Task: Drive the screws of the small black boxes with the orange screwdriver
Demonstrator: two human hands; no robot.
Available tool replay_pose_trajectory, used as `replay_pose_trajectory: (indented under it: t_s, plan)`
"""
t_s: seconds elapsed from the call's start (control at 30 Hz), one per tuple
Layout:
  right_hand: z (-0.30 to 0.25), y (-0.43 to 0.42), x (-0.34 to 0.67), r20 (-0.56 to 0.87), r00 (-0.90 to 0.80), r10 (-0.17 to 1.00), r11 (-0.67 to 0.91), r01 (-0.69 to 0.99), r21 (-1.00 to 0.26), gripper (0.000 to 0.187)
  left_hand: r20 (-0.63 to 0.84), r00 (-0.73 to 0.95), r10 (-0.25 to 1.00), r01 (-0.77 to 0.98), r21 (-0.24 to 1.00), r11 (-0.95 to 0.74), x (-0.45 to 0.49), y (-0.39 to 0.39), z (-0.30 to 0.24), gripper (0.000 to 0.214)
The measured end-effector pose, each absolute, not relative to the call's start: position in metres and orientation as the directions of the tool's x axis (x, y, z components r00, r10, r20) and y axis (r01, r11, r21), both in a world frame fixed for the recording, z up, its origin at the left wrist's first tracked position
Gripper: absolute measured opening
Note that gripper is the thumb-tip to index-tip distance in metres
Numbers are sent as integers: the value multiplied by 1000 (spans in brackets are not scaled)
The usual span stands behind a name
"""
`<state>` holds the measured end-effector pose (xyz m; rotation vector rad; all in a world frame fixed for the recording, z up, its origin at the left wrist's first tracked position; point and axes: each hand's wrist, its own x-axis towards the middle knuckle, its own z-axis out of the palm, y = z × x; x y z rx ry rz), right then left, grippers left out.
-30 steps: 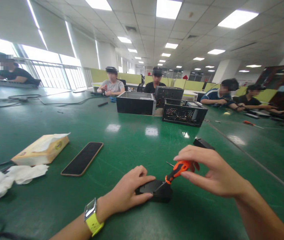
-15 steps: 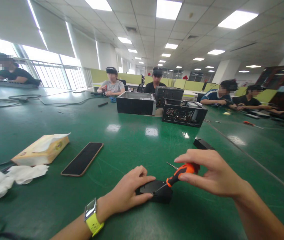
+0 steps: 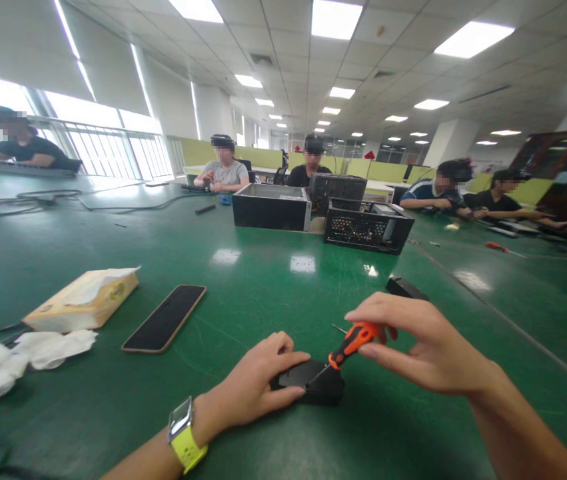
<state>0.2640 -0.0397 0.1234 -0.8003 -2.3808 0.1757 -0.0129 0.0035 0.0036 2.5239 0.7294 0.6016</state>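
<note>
A small black box-like part (image 3: 326,390) lies on the green table in front of me. My left hand (image 3: 266,377) grips its left end, thumb on the near side and fingers over the far side. In my right hand (image 3: 408,337) is an orange and black screwdriver (image 3: 350,343), its handle between thumb and fingers. The screwdriver leans to the right, with its shaft tip on the top of the black part near my left thumb. A thin metal shaft (image 3: 338,329) lies just behind the screwdriver; what it belongs to is hidden.
A phone (image 3: 166,319) and a tissue pack (image 3: 83,300) lie to the left, near crumpled tissues (image 3: 53,348). Another black part (image 3: 406,288) sits beyond my right hand. Open computer cases (image 3: 270,210) stand farther back. Several people sit around the table.
My right hand and the screwdriver handle have shifted slightly left and up, so the screwdriver stands a little steeper. My left hand and the black part stay in place.
</note>
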Motion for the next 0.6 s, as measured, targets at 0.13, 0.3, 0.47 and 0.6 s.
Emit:
replay_pose_trajectory:
  t_s: [0.13, 0.3, 0.47, 0.6]
  plan:
    - [124, -40, 265, 520, -619, 588, 804, 513, -300, 29, 278, 765, 581, 387, 522, -760, -13, 3, 4, 42]
    - [124, -41, 265, 511, -613, 602, 791, 543, -281, 25, 275, 765, 583, 386, 528, -756, -12, 3, 5, 42]
    - [126, -42, 264, 497, -610, 617, 781, 553, -291, 28, 279, 766, 579, 380, 529, -758, -12, 3, 4, 43]
    - [125, -43, 263, 495, -614, 615, 782, 555, -283, 28, 280, 765, 580, 383, 525, -760, -13, 3, 5, 42]
